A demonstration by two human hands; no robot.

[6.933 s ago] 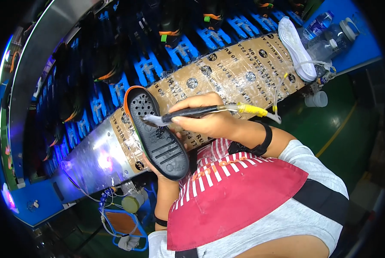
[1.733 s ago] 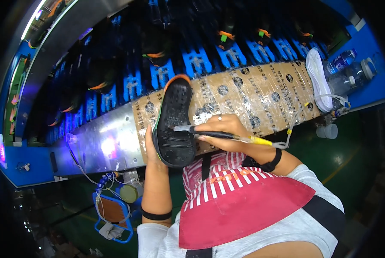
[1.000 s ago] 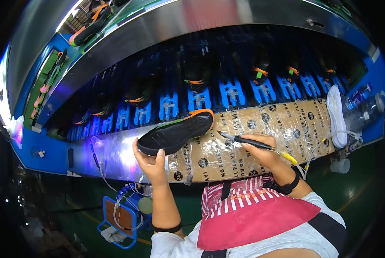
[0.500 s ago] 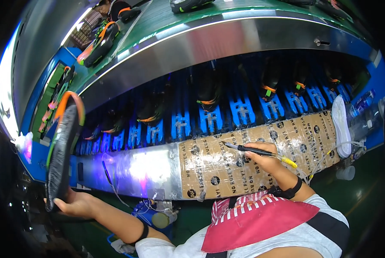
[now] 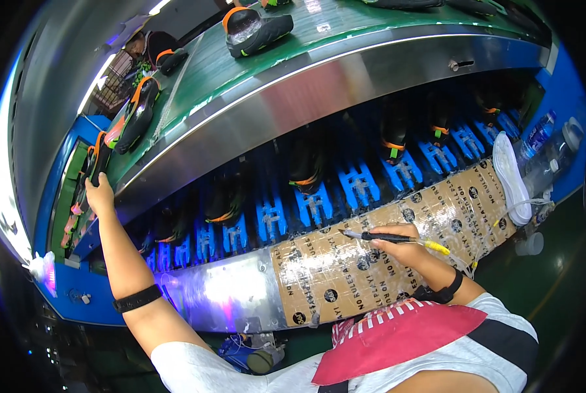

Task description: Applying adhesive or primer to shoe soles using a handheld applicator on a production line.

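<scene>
My left hand (image 5: 100,195) is stretched out to the far left, its fingers closed on the lower end of a black shoe with an orange collar (image 5: 95,156). That shoe is held upright by the opening at the belt's left end, beside more orange and pink shoes. In my right hand (image 5: 403,243) is a slim black pen-shaped tool (image 5: 388,237) with a pointed metal tip and a yellow-ended cord. The tool lies nearly level above a cardboard-covered ledge (image 5: 332,272), tip pointing left.
Above, a green conveyor belt (image 5: 204,98) carries several shoes. Below its metal side, more shoes sit on blue racks (image 5: 312,206). A shiny metal plate (image 5: 240,281) adjoins the cardboard. To the right are a white insole-shaped piece (image 5: 512,180) and clear bottles (image 5: 555,160). Another person (image 5: 159,49) is beyond the belt.
My left hand has carried the shoe from the near left up and forward to the belt's left end. My right hand stays over the cardboard with the tool. The view has shifted.
</scene>
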